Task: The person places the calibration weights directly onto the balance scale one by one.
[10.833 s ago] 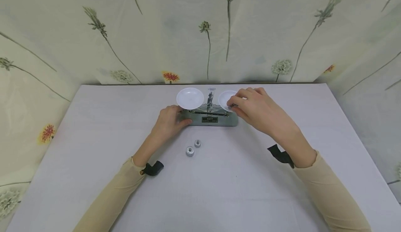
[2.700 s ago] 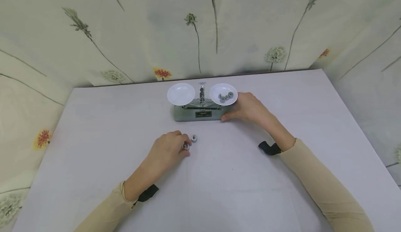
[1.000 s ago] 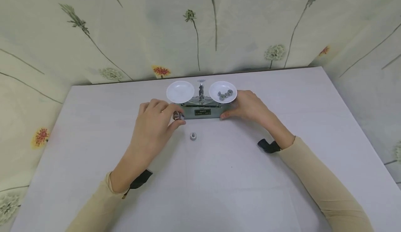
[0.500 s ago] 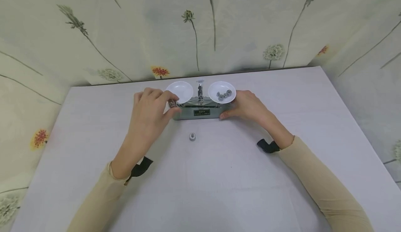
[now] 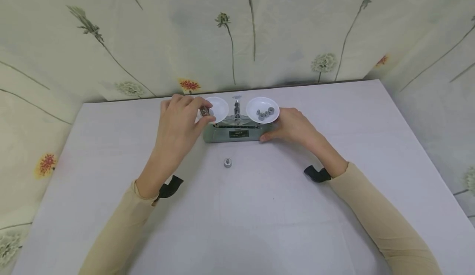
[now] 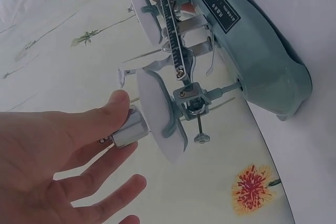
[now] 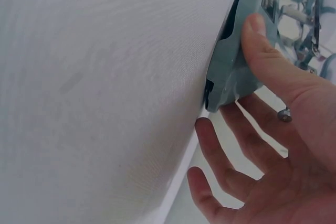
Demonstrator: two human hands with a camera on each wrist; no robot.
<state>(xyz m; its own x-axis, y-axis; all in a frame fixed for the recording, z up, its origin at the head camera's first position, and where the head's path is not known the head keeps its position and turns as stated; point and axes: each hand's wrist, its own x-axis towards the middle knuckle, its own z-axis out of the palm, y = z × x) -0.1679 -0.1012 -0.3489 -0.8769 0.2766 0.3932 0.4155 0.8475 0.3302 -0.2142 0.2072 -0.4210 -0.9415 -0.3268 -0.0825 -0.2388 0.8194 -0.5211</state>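
A green-based balance scale (image 5: 219, 135) stands near the table's far edge. My left hand (image 5: 175, 127) pinches a cylindrical metal weight (image 6: 131, 128) between thumb and forefinger, over the left white pan (image 5: 221, 106). In the left wrist view the weight's flat end is right at that pan's surface, and the other fingers are spread. My right hand (image 5: 298, 127) grips the right end of the base, thumb in front and fingers behind. Several small metal weights (image 5: 271, 110) lie in the right pan (image 5: 262, 102). Another knobbed weight (image 5: 227, 163) stands on the table in front of the scale.
The table (image 5: 259, 225) has a pale cloth, and a flower-patterned curtain (image 5: 178, 40) hangs behind its far edge. Black straps (image 5: 317, 174) hang at both wrists. An adjusting knob (image 6: 202, 138) sticks out beneath the left pan.
My left hand, earlier at the scale's base, took the larger weight from the table and raised it over the left pan. My right hand went from the right pan to steadying the base.
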